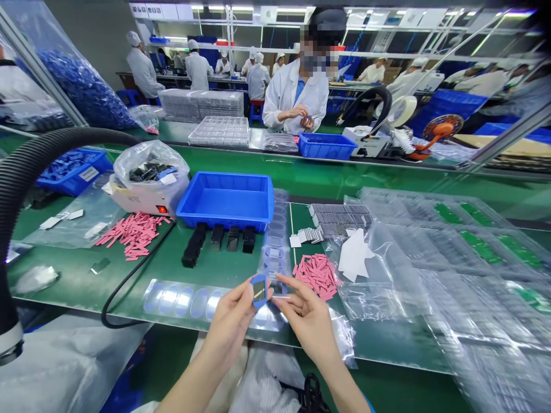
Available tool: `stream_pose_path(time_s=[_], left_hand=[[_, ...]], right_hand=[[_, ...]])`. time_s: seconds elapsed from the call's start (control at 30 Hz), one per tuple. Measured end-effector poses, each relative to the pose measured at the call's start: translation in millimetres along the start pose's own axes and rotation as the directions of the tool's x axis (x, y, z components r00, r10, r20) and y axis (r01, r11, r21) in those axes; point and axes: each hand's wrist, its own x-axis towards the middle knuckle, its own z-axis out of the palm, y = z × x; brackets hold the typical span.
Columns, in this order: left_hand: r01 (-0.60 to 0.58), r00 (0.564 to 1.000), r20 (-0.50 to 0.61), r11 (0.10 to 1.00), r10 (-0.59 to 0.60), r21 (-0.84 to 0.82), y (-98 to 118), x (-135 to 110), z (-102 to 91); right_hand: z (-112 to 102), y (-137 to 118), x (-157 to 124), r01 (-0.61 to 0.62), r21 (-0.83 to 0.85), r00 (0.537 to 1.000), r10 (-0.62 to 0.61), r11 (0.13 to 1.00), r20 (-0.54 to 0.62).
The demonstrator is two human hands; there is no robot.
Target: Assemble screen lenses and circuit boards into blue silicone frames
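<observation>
My left hand (236, 312) pinches a blue oval frame (259, 291) with a dark rectangular screen in it, held tilted above the front of the bench. Just right of it, my right hand (303, 312) has its thumb and fingertips closed at a small, clear, thin piece (279, 288); its exact kind is hard to make out. Beneath the hands, a clear plastic strip with oval pockets (275, 241) runs away from me. Another such strip (181, 299) lies along the front edge. Beside my right fingers is a heap of pink strips (317, 276).
Behind the hands stand a blue bin (230, 198) and stacks of black pieces (196, 245). More pink strips (133, 234) and a black hose (26, 172) are left. Clear trays with green boards (480, 246) fill the right. A co-worker (297, 94) sits opposite.
</observation>
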Motion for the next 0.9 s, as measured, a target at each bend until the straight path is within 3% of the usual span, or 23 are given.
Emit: stream_pose_path(time_s=[0.1,0.2,0.27,0.33,0.43,0.53,0.67,0.9], left_hand=[[-0.021,1.0,0.012,0.999,0.022,-0.028,-4.6,14.5,10.0],[-0.028,0.999,0.016,1.0,0.028,-0.012,-6.2,18.9,16.0],[-0.033,0.999,0.029,0.999,0.033,0.011,-5.1,18.6,17.5],[-0.036,0.998,0.049,0.999,0.035,0.037,-3.3,18.1,17.9],[-0.038,0.997,0.069,0.997,0.033,0.071,-1.2,19.0,18.0],[-0.041,0.997,0.063,0.995,0.036,0.09,-0.4,20.4,16.4],[-0.037,0.999,0.009,0.991,0.036,0.128,-0.5,17.2,6.1],[-0.084,0.993,-0.068,0.983,0.097,0.165,-7.1,13.3,-2.3]], right_hand=[[-4.4,4.1,-2.9,0.053,-0.071,0.998,-0.05,0.996,0.038],[-10.8,5.3,-2.6,0.173,-0.288,0.985,-0.167,0.942,0.044],[-14.5,2.9,-1.8,0.297,-0.488,0.951,-0.302,0.821,0.069],[-17.2,-2.1,-0.5,0.408,-0.661,0.889,-0.437,0.63,0.132],[-18.8,-9.8,3.2,0.475,-0.792,0.814,-0.533,0.383,0.231],[-18.9,-11.2,9.0,0.497,-0.821,0.774,-0.571,0.282,0.273],[-21.5,-3.3,19.6,0.501,-0.802,0.774,-0.583,0.326,0.247],[-36.3,1.3,39.2,0.511,-0.645,0.83,-0.522,0.568,0.197]])
